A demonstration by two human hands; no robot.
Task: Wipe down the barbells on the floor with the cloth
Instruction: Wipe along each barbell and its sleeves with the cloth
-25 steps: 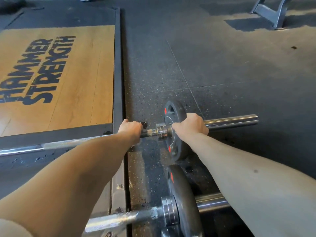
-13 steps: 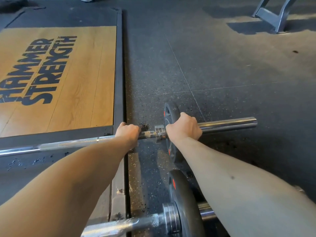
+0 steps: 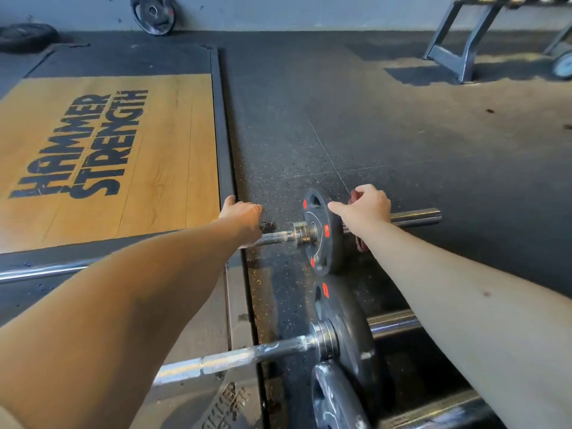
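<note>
Head view gives us a black rubber floor (image 3: 402, 144), flecked with pale speckles and cut by thin tile seams. Beside it is a lifting platform (image 3: 173, 144) of tan wood grain with bold dark lettering and a dark metal border.

Our far barbell (image 3: 414, 216) lies across the platform's right edge. It has a slim steel shaft, a ribbed chrome collar (image 3: 298, 232) and a round black far plate (image 3: 322, 243) with cut-out grips and red marks, standing on its rim. Past the plate, a thick, shiny sleeve runs out over the floor. Our near barbell (image 3: 235, 357) lies just beside it and roughly parallel, closer to us, with duller knurled steel and its own black near plate (image 3: 353, 335).

Our left hand (image 3: 244, 218) reaches out on a straight arm, knuckles up. Its fingers curl down over the far barbell's shaft just left of the collar, and the thumb lies toward the platform border. Our right hand (image 3: 363, 209) clamps palm-down round a dark red cloth (image 3: 360, 244), held on the sleeve just right of the far plate. Crumpled folds show above and below the hand. The thumb sticks out straight toward the plate's rim.

A leaning plate (image 3: 153, 13) rests against the back wall, and a grey steel rack leg (image 3: 458, 51) stands near the floor's far right corner.
</note>
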